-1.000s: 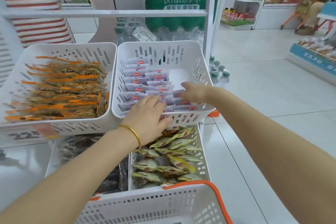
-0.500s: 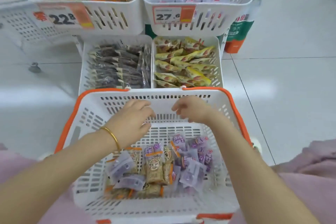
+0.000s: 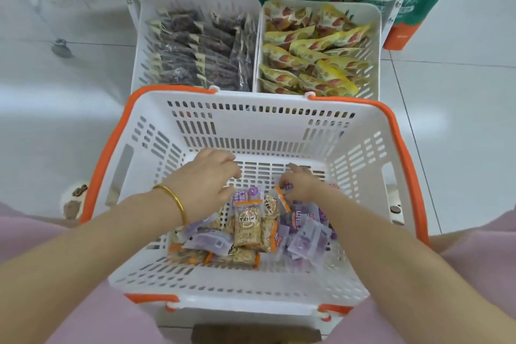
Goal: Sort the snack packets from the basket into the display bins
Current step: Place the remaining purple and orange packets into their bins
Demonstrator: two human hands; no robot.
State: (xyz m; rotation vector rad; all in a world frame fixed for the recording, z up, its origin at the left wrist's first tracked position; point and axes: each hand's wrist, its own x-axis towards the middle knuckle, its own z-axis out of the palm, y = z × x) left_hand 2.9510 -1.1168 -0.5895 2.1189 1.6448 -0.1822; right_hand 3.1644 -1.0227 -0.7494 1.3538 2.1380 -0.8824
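1. White slotted plastic, trimmed with an orange rim: the shopping basket (image 3: 259,127) sits close in front of the person, resting against pink clothing (image 3: 83,315) at the near edge.
2. The snack packets (image 3: 248,226) lie heaped on the near half of the basket floor. Tan ones with orange ends are in the middle and to the left, pale purple ones (image 3: 304,240) to the right.
3. Half a second ago both hands hovered up by the basket's far rim. Now they have dropped inside, down to the far edge of the heap.
4. The left hand (image 3: 206,184), with a gold bangle (image 3: 174,198) on its wrist, has its fingers loosely bent. Nothing shows between them, and the tips are just beside a purple packet.
5. The right hand (image 3: 301,184) curls its fingers down onto a purple packet and an orange-edged one. I cannot tell whether it has actually gripped either.
6. Beyond the basket, the white lower-left display bin (image 3: 137,64) holds dark packets (image 3: 195,47), and the white lower-right display bin (image 3: 374,45) holds yellow packets (image 3: 307,47).
7. The upper bins, fully visible before, now show only their bottom edges at the far side.
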